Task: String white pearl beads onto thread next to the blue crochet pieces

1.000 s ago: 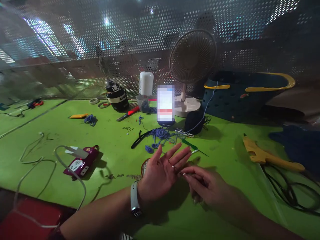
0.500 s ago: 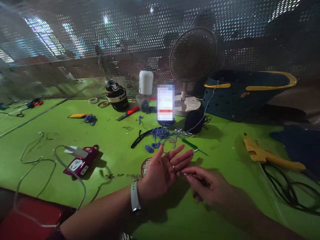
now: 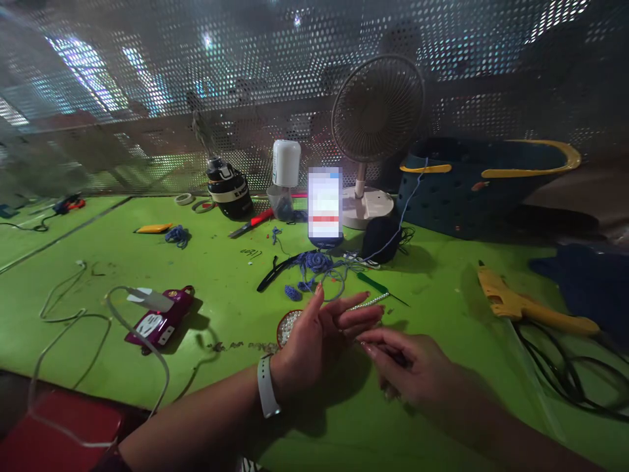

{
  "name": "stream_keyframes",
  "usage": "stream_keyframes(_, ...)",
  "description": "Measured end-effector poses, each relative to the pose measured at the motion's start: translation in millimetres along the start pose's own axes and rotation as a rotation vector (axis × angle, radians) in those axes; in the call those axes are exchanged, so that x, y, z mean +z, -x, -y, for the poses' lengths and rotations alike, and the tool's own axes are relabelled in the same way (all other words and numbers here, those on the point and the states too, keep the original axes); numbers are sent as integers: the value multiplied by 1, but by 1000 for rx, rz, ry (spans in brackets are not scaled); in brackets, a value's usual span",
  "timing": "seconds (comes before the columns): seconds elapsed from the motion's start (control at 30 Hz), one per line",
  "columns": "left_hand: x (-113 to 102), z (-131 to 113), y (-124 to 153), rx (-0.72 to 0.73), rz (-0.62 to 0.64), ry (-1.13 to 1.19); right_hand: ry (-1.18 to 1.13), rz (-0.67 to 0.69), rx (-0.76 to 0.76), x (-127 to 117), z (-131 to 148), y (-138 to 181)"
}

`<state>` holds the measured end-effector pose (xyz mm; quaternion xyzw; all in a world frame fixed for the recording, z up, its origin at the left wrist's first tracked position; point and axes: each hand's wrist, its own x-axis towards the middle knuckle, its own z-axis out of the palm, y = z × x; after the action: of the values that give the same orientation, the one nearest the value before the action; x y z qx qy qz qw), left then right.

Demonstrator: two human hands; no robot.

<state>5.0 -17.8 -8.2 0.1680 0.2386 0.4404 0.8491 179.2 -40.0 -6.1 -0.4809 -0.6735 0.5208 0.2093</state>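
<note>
My left hand (image 3: 314, 337) is held palm up above the table, its fingers stretched out and a white watch strap (image 3: 268, 387) on the wrist. At its fingers, my right hand (image 3: 410, 367) is pinched closed, thumb against forefinger; anything in the pinch is too small to name. A red-rimmed dish of white beads (image 3: 286, 326) is partly hidden behind my left hand. Past my left fingertips shows a strip of white beads (image 3: 372, 301), near a green-handled hook (image 3: 372, 283). Blue crocheted pieces (image 3: 317, 262) and loose yarn lie farther back.
A lit phone (image 3: 325, 203) stands in front of a white fan (image 3: 376, 111). To the right are a dark basket (image 3: 447, 196) and a yellow glue gun (image 3: 531, 305) with its cable. A purple power strip (image 3: 162, 321) and a box cutter (image 3: 251, 223) lie left.
My left hand has turned slightly, showing less of its palm, and its fingers sit a little lower. More of the bead strip shows beyond them. The right hand stays pinched beside it.
</note>
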Motion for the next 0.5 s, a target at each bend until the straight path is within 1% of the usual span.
stream_keyframes(0.2, -1, 1, 1, 3, 27, -41, 70, -10, -7, 0, 3, 1)
stream_keyframes(0.5, -7, 2, 1, 2, 71, -107, 96, -34, 16, 1, 2, 0)
